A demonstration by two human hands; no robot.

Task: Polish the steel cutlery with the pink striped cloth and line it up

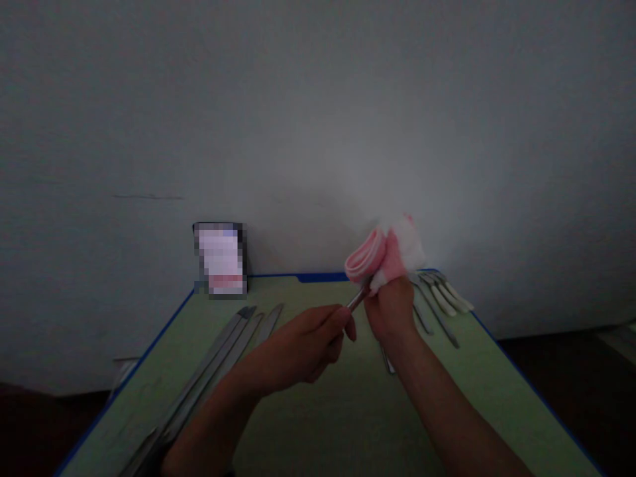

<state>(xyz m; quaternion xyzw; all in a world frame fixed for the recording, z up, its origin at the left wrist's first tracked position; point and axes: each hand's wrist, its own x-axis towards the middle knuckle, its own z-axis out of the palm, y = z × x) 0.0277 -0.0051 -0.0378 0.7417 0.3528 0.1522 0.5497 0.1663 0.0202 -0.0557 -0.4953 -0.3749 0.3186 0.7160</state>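
Forearms (447, 404) flank green tabletop (318, 430), left hand (311, 341) closed on utensil (357, 299), right hand (395, 306) clutching cloth (392, 255) near far edge (328, 277).

The picture is dim and underexposed, with muted colour. The wall (318, 119) is palest around its middle and falls off to darker grey towards the corners; where the light comes from cannot be told. The near left and near right corners sink almost to black. Detail is soft and slightly grainy, the cloth (392, 255) smeared. Coarse square blocks cover the glowing screen (221, 255) at far left.
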